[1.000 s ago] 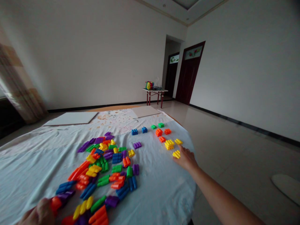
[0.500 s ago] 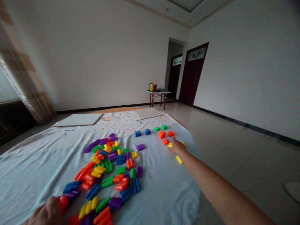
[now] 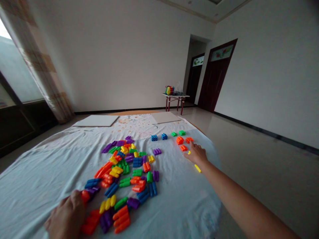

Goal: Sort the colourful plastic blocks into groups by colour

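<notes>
My left hand is low on the cloth at the near left, its fingers curled round an orange plastic block whose rounded end shows past the fingertips. Beside it spreads a loose heap of ribbed plastic blocks in purple, green, yellow, blue and orange, among them a yellow block. At the right, my right hand reaches over the cloth, thumb and index finger apart. A small yellow piece shows between them, mostly hidden by the hand. Close to the fingertips lie orange blocks; a yellow stick lies under the wrist.
Blue blocks, green blocks and a purple block lie apart from the heap. Two flat boards, one white and one beige, rest on the far side of the cloth-covered table. A small table holds bags.
The camera view has swung left, so everything appears shifted right. My right hand stays by the yellow pieces, with its fingers slightly more spread. My left hand keeps its place by the orange block.
</notes>
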Demonstrator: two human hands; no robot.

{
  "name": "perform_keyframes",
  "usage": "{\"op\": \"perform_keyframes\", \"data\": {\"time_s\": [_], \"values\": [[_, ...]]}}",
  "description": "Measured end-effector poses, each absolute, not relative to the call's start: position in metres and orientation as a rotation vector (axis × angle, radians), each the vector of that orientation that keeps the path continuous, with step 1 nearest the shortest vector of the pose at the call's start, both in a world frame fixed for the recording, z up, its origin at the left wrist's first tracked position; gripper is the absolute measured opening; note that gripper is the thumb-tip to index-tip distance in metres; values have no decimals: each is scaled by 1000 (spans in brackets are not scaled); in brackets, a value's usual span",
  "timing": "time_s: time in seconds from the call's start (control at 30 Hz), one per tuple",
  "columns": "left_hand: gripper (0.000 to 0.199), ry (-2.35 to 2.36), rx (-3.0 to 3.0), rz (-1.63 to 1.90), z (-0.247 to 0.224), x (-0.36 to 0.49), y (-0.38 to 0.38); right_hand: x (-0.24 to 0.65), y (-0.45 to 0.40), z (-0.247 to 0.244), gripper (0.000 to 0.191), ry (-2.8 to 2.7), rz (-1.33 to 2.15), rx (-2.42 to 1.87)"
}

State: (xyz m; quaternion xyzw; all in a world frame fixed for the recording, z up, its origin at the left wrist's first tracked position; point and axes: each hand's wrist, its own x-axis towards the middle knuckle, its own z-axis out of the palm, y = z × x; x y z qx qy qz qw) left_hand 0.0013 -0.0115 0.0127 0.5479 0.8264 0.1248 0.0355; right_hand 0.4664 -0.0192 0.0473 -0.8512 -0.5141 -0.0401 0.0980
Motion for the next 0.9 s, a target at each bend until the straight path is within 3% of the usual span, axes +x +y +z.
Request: {"op": "perform_keyframes", "data": {"time_s": [0.1,0.27,0.5,0.67,0.8,0.9], "values": [[58,2470,1716,406,22,8,-19,430,-25,47,59,-1761,-124,-2115],[60,2404,1697,497,24,9,-23,357,-28,32,37,-2053,254,-1539],[56,2432,1714,537,19,9,-23,307,-11,14,50,-2091,370,-1498],[54,2453,1712,556,20,12,-26,310,-21,12,43,-2226,439,-1455],[53,2443,1720,536,18,11,-27,310,-35,22,44,-2180,318,-1510],[54,2445,1707,526,18,12,-27,290,-53,31,47,-2174,251,-1324]]}}
